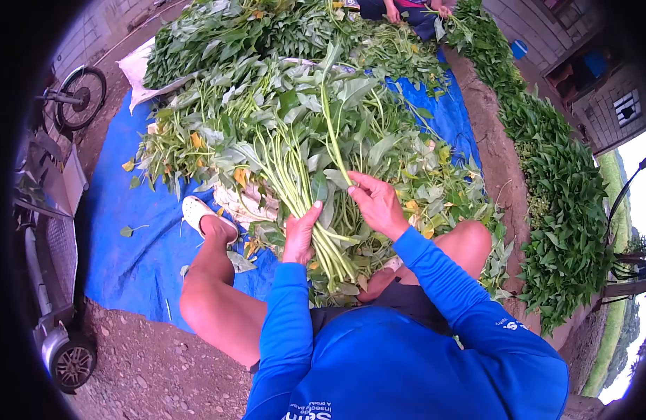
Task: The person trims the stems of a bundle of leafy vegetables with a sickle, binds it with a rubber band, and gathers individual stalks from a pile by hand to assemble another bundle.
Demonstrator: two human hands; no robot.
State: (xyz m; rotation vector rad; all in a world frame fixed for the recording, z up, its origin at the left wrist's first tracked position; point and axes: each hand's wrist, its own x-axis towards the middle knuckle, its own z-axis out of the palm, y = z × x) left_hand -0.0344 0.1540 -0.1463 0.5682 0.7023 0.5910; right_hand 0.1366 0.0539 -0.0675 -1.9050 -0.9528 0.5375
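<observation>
My left hand is closed around a bunch of long green water spinach stems. The cut ends point down toward my lap, and the leaves fan out away from me. Just to the right, my right hand pinches a single water spinach stalk between thumb and fingers. That stalk stands upright beside the bunch, with a long leaf at its top. A big heap of loose water spinach lies beyond both hands, some yellow leaves mixed in.
A blue tarp lies under the heap. My sandalled foot rests at its left. Greens line a ledge on the right. Another person's hand shows at the top. A bicycle wheel and a vehicle wheel stand left.
</observation>
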